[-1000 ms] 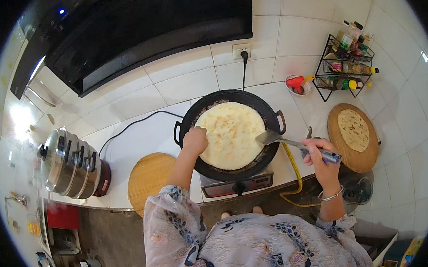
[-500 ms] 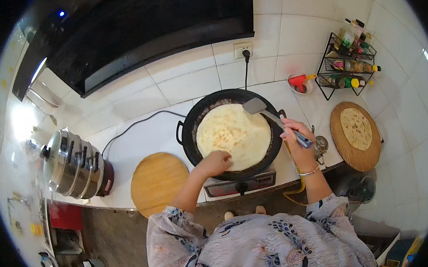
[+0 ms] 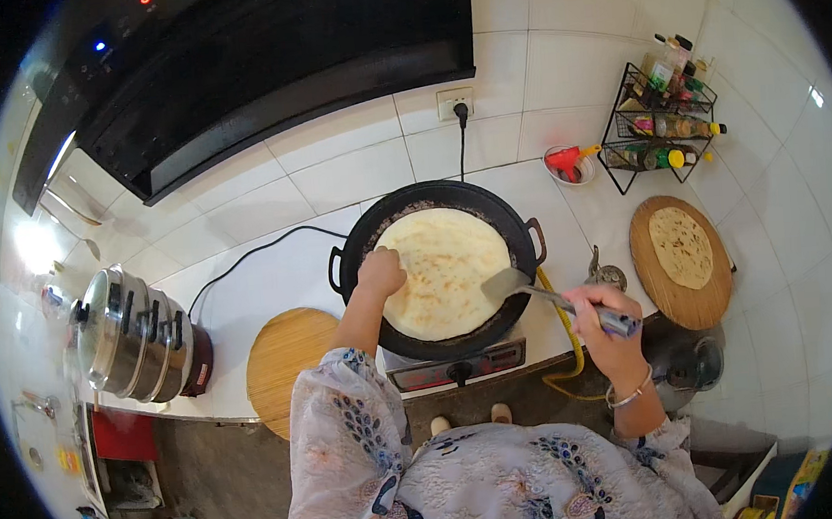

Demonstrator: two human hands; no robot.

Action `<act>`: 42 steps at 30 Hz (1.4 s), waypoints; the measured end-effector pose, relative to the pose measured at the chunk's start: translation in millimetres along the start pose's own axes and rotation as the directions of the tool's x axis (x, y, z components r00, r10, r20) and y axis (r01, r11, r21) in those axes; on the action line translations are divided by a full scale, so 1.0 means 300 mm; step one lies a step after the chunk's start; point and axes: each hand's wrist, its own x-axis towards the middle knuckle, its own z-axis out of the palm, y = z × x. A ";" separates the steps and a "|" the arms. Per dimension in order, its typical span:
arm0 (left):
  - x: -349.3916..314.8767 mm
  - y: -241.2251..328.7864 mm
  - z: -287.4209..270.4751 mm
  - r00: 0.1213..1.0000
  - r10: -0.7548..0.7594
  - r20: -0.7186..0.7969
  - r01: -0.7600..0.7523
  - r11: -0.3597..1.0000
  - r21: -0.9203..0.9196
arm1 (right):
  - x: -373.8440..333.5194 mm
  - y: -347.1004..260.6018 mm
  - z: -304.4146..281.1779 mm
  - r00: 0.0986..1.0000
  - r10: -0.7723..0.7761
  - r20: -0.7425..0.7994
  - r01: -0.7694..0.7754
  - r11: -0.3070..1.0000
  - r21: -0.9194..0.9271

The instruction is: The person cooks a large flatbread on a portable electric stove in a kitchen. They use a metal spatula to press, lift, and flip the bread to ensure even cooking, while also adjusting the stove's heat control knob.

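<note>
A large pale flatbread [image 3: 452, 291] with light brown spots lies in a black two-handled pan [image 3: 507, 216] on the stove. At the flatbread's left edge, my left hand [image 3: 382, 273] has its fingers closed on the rim of the bread; the fingertips are partly hidden. My right hand [image 3: 611, 333] grips the handle of a grey spatula [image 3: 549, 295] to the right of the pan. The spatula's blade rests flat at the lower right edge of the flatbread, touching it.
A round wooden board [image 3: 288, 360] lies left of the stove [image 3: 500, 360], beyond it a steamer pot [image 3: 136, 327]. On the right are a board with a browned flatbread [image 3: 680, 246], a metal pot-like item [image 3: 607, 275], a small bowl [image 3: 569, 174] and a spice rack [image 3: 658, 127].
My left hand has moved up and left along the bread, from its near edge to its left edge. My right hand has brought the spatula down and toward me, from the far right to the lower right.
</note>
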 end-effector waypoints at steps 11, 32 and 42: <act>-0.224 -0.002 -0.059 0.968 0.225 0.111 -0.175 0.923 -0.343 | 0.111 0.155 0.080 0.983 -0.158 -0.098 0.172 0.973 0.155; -0.287 0.169 0.010 0.972 0.053 0.230 -0.012 0.985 -0.174 | 0.175 0.319 0.190 0.989 -0.150 0.004 0.146 0.964 0.223; -0.086 0.056 -0.042 0.986 0.108 -0.124 -0.103 0.994 0.046 | 0.057 0.038 -0.080 0.996 0.079 -0.034 -0.070 0.977 0.200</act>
